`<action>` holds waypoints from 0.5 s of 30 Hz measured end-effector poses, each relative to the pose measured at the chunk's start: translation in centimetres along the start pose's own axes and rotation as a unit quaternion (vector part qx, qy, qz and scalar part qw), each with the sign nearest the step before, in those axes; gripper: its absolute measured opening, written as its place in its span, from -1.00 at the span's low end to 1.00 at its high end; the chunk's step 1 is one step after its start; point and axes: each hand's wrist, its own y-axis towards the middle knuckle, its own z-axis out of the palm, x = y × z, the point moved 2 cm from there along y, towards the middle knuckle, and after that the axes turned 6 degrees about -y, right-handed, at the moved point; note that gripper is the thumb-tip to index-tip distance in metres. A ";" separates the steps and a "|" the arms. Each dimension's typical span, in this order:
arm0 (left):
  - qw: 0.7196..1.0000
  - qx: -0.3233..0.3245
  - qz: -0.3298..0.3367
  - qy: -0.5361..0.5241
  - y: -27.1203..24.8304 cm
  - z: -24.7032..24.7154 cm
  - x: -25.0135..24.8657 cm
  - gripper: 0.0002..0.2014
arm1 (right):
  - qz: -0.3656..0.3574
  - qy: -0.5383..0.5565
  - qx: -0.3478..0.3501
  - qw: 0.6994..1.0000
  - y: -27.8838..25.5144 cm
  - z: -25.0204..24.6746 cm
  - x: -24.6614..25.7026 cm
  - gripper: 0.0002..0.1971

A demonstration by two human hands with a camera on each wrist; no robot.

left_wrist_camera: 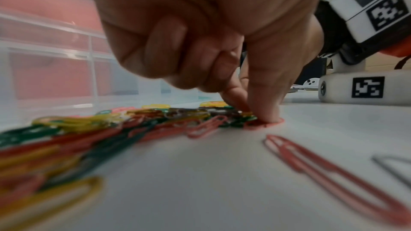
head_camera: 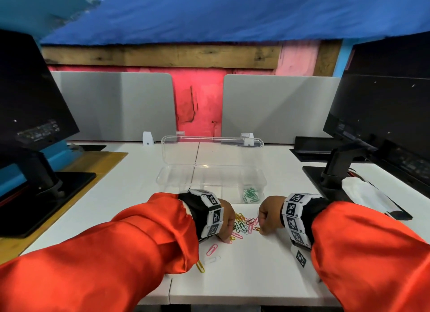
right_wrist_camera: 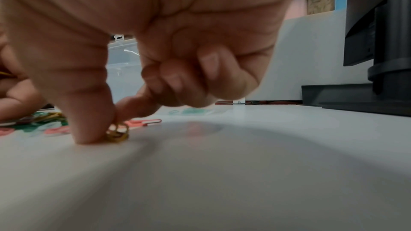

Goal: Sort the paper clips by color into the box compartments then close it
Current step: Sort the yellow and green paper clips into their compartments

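Fingertips [right_wrist_camera: 89,134] of the right hand [head_camera: 270,215] are pressed to the white desk [head_camera: 244,276], thumb and forefinger nearly closed on a yellow clip [right_wrist_camera: 118,133] at the right edge of the mixed pile [head_camera: 243,224]; whether the clip is lifted cannot be told. On the left hand [head_camera: 226,221], thumb and forefinger are set down on a pink clip [left_wrist_camera: 263,124] at the pile's left side, the other fingers curled. The pile lies between the 2 hands, each touching it. The open clear box [head_camera: 209,172] is placed just beyond, with green clips [head_camera: 250,195] in its rightmost near compartment, nearer the right hand. 3 stray clips lie near the left sleeve.
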 end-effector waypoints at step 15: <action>0.993 -0.059 0.013 -0.099 -1.5 -1.9 2.3 -0.83 | 0.012 -0.006 -0.009 1.000 -0.6 -0.4 0.4 -0.71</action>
